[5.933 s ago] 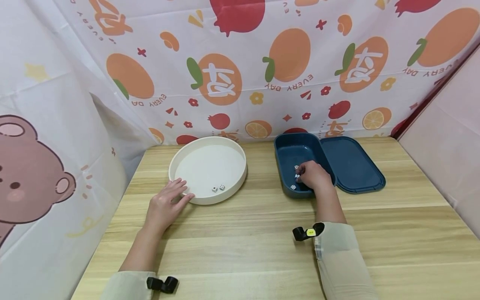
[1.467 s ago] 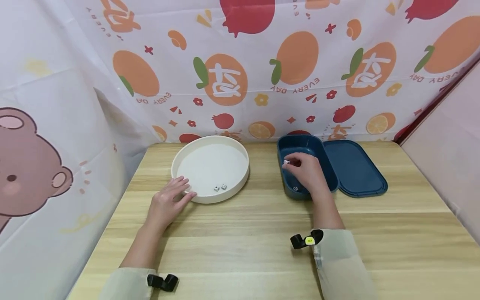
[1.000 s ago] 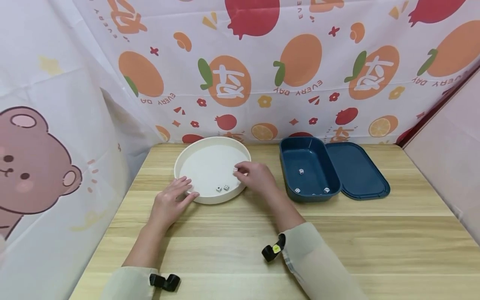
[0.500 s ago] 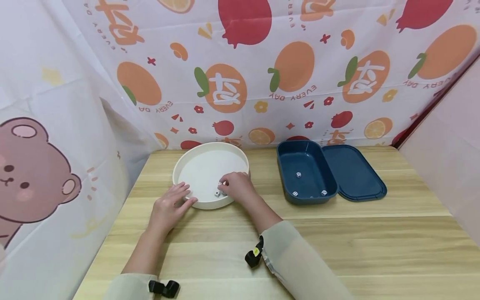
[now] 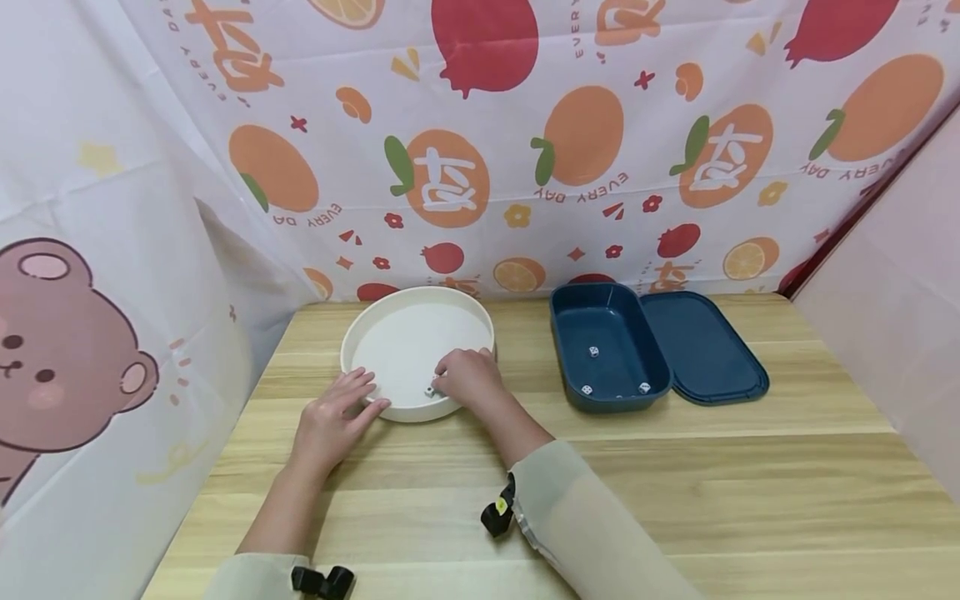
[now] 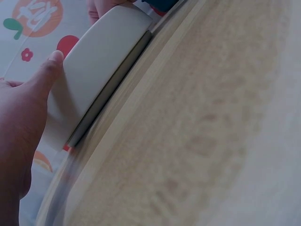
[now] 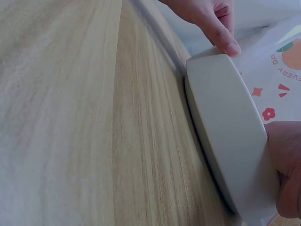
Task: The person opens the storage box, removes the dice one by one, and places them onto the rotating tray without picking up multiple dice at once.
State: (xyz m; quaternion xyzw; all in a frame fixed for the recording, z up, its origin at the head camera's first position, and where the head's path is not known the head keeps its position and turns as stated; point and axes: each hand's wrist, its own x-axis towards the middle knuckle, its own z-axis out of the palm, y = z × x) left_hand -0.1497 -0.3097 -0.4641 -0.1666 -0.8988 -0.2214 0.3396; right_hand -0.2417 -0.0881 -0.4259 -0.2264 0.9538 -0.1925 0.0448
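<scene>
A round cream tray (image 5: pixel 412 333) stands at the table's back left. My left hand (image 5: pixel 333 421) rests on its front-left rim, fingers spread and thumb laid over the edge; the left wrist view shows the thumb (image 6: pixel 49 68) against the tray wall. Inside the tray's front part, my right hand (image 5: pixel 471 382) reaches low with curled fingers, close to a white die (image 5: pixel 430 391). Its fingertips are together, and the die they pinch is hidden behind them, as is another die on the tray floor. Several more dice, one (image 5: pixel 594 352) in the middle, lie in a dark blue box (image 5: pixel 558 333).
The blue box's lid (image 5: pixel 705 346) lies flat at its right, touching the box. Behind the wooden table (image 5: pixel 675 500) hangs a white cloth (image 5: pixel 517 150) with fruit prints. A bear-print cloth (image 5: pixel 75 350) hangs at the left, a pale panel (image 5: pixel 892 283) at the right.
My right hand has taken a die from the blue box and carried it left into the cream tray, down beside the two dice there. My left hand has stayed on the rim.
</scene>
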